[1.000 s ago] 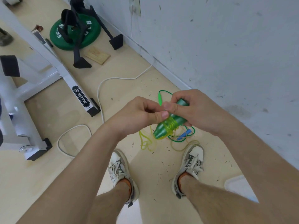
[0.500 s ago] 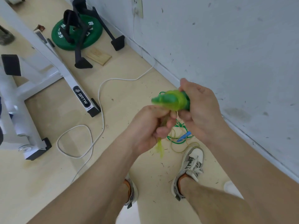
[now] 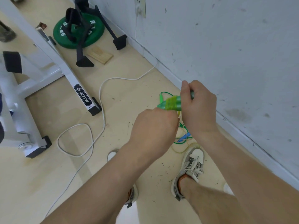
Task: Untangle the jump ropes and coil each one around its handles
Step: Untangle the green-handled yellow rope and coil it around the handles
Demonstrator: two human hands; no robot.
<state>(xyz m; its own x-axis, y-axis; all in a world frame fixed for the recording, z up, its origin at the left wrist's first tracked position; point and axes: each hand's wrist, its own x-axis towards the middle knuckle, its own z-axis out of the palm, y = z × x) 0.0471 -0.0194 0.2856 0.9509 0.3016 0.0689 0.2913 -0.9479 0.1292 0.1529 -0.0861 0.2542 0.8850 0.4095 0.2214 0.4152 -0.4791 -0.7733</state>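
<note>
Green handles level — tips leftward, right hand gripping them, left hand pinching yellow rope.

We see the right hand gripping a pair of green jump-rope handles, with yellow-green rope coiled round them. The left hand sits curled just below their tips, its fingers hidden from us. On the floor beneath lie loose green rope, a blue handle and a white cable.

txt "BRTW" / blk label on wht frame leg | grn wt plate / "R", other chars unclear
</note>
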